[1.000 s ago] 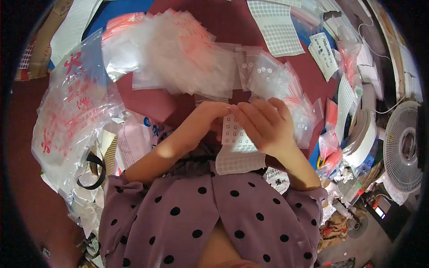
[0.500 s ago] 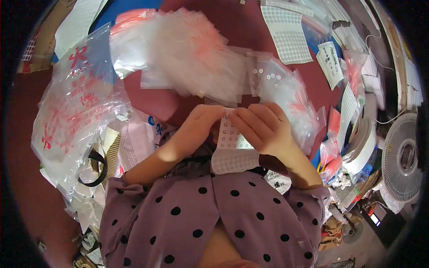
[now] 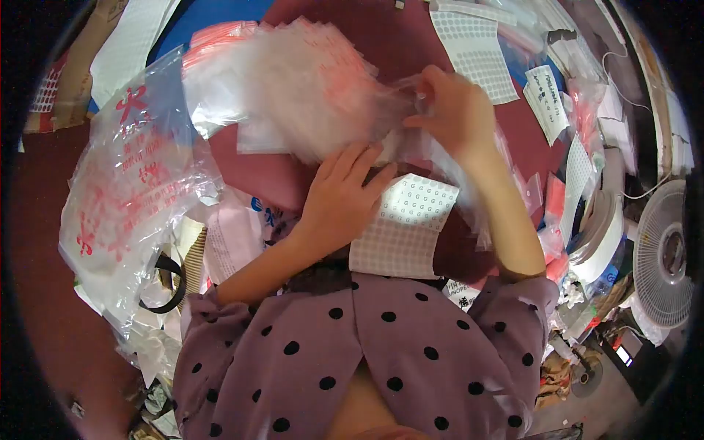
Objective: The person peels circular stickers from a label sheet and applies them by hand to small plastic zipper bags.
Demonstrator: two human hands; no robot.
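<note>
- The large clear bag (image 3: 136,183) with red printing lies at far left, a black loop (image 3: 172,286) near its lower right edge.
- The bag pile (image 3: 301,88) fans across the maroon surface (image 3: 268,172), its small clear bags edged in red.
- The left hand (image 3: 341,198) is open, palm down – fingertips at the pile's lower edge.
- The sticker sheet (image 3: 418,202), printed with Gs, lies just right of that hand, near the person's shirt (image 3: 359,337).
- The right hand (image 3: 462,117) curls, blurred, by the pile's right end – whether it grips plastic, I cannot tell.
- A white fan (image 3: 664,253) stands at far right.
</note>
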